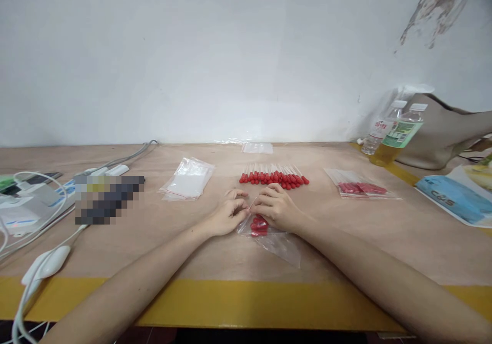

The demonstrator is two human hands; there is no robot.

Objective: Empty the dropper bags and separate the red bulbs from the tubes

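Counter edge: the yellow band (238,303) crosses nearest the person.
Bag: clear, with red tips (259,226) inside; on the counter (215,262) between and just below both hands' fingertips, its loose film slanting nearer and rightward.
Right hand (277,208): fingers curled in, apparently pinching the bag's far edge; it overlaps the bag, so is the nearer hand to the red tips.
Left hand (231,213): half-curled, thumb at the same edge; whether it grips cannot be told.
Left stack: flat bags (190,177), well apart from the left hand.
Right side: filled bags (361,186), red ends visible.
Sticks (274,175): a row just beyond the right hand, long axes pointing away, red ends nearest.
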